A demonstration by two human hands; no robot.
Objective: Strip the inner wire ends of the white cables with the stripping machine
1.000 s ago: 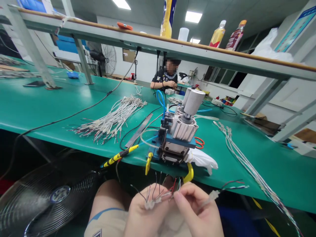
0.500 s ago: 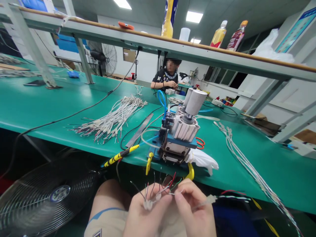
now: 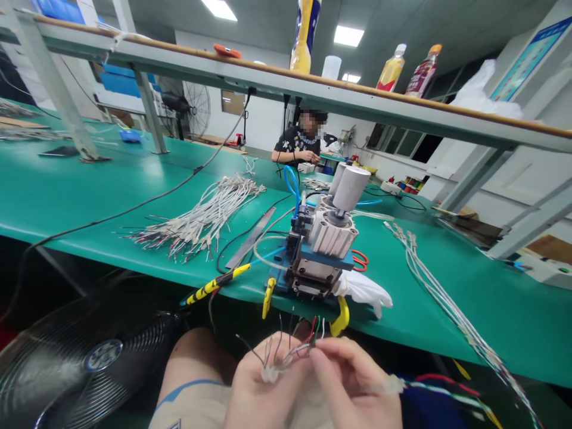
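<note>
Low in front of the bench, over my lap, my left hand (image 3: 270,381) is closed around several thin wires (image 3: 286,351) that fan upward, dark, red and white, with a small whitish clear connector (image 3: 269,373) at the base. Touching it, my right hand (image 3: 353,378) pinches wire ends between thumb and forefinger, where red, green and white tips stick up. A cable with a pale connector (image 3: 393,384) runs out behind the right hand, its red, green and white wires trailing right. Just beyond my hands stands a pneumatic press (image 3: 324,250) on the bench edge.
A bundle of white cables (image 3: 201,220) lies left of the press, beside a steel ruler (image 3: 251,238). Long cables (image 3: 440,289) hang over the right edge. A floor fan (image 3: 98,363) stands lower left. A shelf (image 3: 268,72) with bottles crosses above; a co-worker (image 3: 300,143) sits beyond.
My right fingers have moved up against the left fingers, and the white wire beside the red and green ones now points upward. The trailing cable end on the right has shifted outward.
</note>
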